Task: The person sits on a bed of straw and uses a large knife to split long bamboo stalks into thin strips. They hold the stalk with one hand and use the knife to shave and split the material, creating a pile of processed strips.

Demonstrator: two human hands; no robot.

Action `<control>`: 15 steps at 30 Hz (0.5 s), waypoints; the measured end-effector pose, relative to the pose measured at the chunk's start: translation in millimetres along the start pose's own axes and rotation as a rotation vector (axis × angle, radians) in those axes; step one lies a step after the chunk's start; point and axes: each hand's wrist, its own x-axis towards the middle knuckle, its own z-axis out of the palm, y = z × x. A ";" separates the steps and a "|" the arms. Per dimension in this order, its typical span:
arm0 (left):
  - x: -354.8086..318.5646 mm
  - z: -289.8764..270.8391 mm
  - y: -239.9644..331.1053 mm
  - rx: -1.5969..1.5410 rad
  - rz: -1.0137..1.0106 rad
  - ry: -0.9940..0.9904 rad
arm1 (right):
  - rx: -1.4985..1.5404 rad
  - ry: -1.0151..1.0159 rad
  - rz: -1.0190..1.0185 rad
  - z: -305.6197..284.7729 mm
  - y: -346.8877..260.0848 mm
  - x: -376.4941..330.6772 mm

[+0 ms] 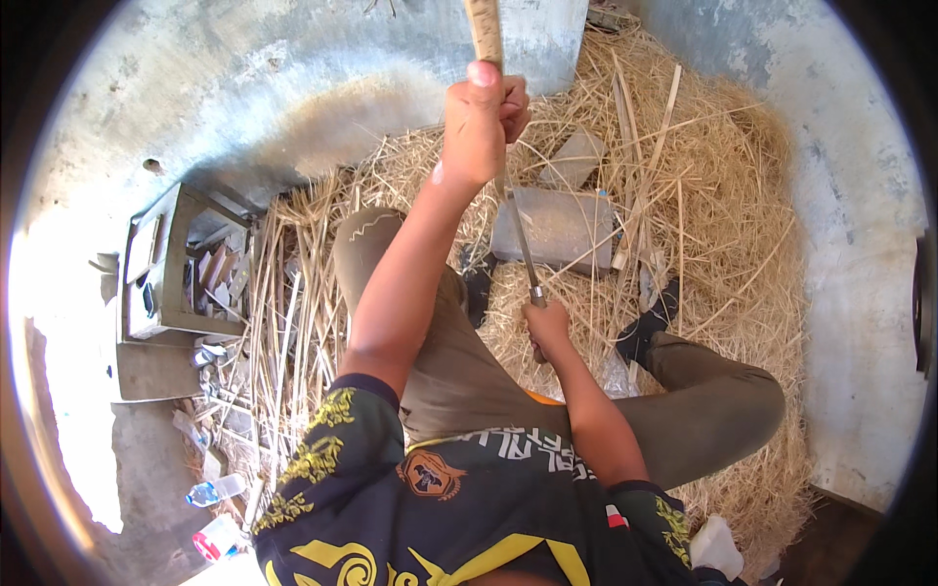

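Note:
My left hand (479, 127) is raised ahead of me, closed around a pale bamboo or wooden stick (485, 31) that runs out past the top edge. Its thumb lies along the stick. Lower and to the right, my right hand (549, 328) grips the handle of a long knife (525, 244). The narrow blade points up toward the left fist, and its tip meets or overlaps the stick's lower part; I cannot tell whether they touch. Beyond the blade a grey rectangular block (555, 227) rests on the straw-like shavings (718, 195), between my feet.
Long split strips (293, 322) lie in a heap on the left. Beside them stands a worn wooden stool or cabinet (161, 278) filled with scraps. Plastic bottles (217, 490) lie at the lower left. Bare concrete walls (254, 88) surround the spot, and a flat slab (575, 159) sits behind the block.

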 end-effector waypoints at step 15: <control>14.7 -21.1 -8.0 -0.213 -0.044 0.092 | 0.081 0.186 -0.177 -11.4 7.7 18.5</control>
